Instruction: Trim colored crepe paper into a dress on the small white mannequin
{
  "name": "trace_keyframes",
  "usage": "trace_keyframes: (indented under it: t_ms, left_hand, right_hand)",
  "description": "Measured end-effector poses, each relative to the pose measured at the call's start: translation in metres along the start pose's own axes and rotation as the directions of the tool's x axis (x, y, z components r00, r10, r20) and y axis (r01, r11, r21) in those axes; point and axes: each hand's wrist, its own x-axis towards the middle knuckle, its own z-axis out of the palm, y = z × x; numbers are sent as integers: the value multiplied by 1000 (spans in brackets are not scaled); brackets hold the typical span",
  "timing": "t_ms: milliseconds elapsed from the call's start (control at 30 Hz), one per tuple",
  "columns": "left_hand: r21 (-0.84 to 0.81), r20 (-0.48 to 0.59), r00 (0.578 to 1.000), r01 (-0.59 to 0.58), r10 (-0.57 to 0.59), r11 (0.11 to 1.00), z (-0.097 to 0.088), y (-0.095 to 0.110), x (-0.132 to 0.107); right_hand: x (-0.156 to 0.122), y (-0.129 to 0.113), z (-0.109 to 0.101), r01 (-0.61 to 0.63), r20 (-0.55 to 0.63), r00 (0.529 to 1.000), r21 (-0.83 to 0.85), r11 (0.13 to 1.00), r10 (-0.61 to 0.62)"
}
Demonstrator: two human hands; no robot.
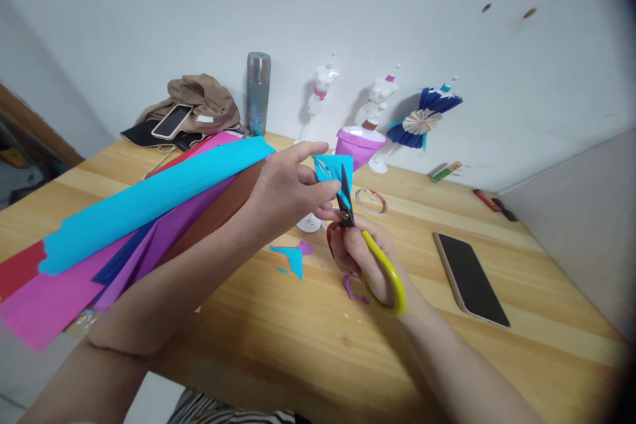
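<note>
My left hand [293, 179] pinches a small piece of blue paper [340, 162] with slits cut along its left part. In my right hand [365, 252] is a pair of scissors [387, 275] with yellow and red handles. The dark blades are parted and lie across the blue paper, close to my left fingertips. Below the hands, a blue paper scrap [294, 258] and purple scraps [354, 290] lie on the wooden table [308, 344]. Just behind the paper, a small dress form [377, 96] wears a purple paper skirt [360, 148].
Coloured paper sheets [149, 199] fill the left side, under my left forearm. Behind stand a flask [258, 93], a white form [320, 89] and a navy-dressed form [427, 119]. A tape roll [371, 201] and a phone [472, 278] lie on the right.
</note>
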Motion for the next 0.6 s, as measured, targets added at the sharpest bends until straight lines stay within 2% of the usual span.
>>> trace_keyframes:
  t_ms: [200, 600]
  left_hand:
    - [-27, -11, 1000, -5, 5, 1000, -5, 3, 2]
    - [-28, -12, 1000, -9, 9, 1000, -4, 2, 5]
  right_hand:
    - [-2, 5, 0, -45, 11, 999, 89, 995, 44]
    - [-4, 6, -1, -45, 11, 999, 52, 998, 45]
